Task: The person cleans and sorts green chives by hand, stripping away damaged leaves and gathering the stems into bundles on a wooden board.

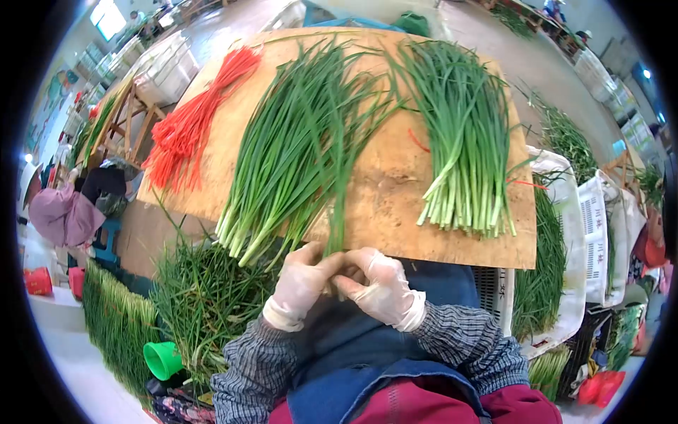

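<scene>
Green stalks (pixel 337 215) stick up from between the 2 hands at the lower centre of the frame, their leaves reaching over the right side of the heap (pixel 282 141) on the wooden counter (pixel 385 201). The left hand (pixel 300 279) is closed about their lower ends, just beside the counter's near edge. The right hand (pixel 378 283) meets it there with fingers curled; whether it grips the stalks too I cannot tell, since the fingers overlap. Thin white gloves (pixel 284 314) cover the 2 hands. A light, even pinch seems best: the stems look tender and could bruise or snap under a hard squeeze. Lower ends brought level between the fingertips should make a neater base than ends left staggered. The long leaves cross those of the heap and could tangle, so a draw along their length would be kinder than a sideways tug. Some care at the counter's edge would likely spare the stems a crease. At the upper right of the frame lies a bundle (pixel 466 127), its pale ends fairly level, with a loose tie (pixel 419 141) beside it. More red ties (pixel 198 120) lie at the upper left, well apart from the hands.
</scene>
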`<state>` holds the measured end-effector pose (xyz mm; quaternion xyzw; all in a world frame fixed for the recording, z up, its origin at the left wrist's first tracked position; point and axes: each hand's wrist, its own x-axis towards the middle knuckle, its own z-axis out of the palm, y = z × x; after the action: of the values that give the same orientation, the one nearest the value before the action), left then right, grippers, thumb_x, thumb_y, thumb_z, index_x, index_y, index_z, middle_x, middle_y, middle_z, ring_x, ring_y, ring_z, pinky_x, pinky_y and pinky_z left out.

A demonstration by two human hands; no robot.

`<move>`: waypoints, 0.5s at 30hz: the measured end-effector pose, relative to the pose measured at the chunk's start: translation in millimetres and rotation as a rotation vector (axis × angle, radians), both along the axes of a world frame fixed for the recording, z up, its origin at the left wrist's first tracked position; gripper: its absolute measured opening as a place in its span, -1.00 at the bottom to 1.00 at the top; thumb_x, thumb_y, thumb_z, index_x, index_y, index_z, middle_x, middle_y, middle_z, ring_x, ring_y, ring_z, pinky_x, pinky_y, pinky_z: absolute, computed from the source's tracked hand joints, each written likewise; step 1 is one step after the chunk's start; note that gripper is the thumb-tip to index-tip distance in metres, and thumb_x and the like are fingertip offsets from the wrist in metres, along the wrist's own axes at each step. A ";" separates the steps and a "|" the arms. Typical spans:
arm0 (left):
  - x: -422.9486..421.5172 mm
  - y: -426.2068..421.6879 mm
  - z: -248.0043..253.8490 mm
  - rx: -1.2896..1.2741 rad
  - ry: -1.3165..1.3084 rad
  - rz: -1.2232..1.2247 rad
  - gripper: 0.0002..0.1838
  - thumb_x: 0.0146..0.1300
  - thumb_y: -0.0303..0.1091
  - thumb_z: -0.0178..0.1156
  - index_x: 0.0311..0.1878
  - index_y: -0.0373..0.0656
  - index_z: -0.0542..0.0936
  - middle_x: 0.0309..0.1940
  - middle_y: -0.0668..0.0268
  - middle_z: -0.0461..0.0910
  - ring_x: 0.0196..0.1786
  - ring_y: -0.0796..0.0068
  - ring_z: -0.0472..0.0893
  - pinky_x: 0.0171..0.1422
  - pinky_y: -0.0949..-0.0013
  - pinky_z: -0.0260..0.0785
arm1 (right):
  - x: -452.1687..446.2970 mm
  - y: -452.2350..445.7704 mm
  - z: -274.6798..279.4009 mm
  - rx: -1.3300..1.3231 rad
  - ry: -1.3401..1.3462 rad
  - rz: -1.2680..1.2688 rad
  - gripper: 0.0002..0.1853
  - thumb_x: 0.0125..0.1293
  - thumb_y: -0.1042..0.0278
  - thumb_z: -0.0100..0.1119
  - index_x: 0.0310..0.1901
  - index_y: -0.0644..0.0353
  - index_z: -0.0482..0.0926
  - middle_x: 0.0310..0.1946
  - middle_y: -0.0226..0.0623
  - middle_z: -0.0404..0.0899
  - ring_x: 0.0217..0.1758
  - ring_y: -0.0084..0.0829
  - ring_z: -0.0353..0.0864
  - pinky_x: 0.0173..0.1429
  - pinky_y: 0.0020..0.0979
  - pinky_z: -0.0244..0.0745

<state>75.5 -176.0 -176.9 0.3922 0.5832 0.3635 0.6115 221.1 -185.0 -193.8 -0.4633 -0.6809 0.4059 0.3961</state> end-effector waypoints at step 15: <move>0.9 -51.5 19.4 0.193 -0.205 0.290 -0.92 0.07 -0.56 0.11 -0.37 -0.36 0.56 -0.46 0.25 0.57 -0.43 0.54 0.50 -0.30 0.52 0.35 | -6.7 6.3 11.7 -0.867 0.710 -0.110 -0.78 0.24 0.32 0.09 -0.27 0.34 0.55 -0.59 -0.40 0.49 -0.68 -0.71 0.28 -0.63 -0.67 0.08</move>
<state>76.4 -227.5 -157.6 0.3218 0.5308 0.5400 0.5684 214.4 -178.6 -182.0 -0.4537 -0.2515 0.7583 0.3948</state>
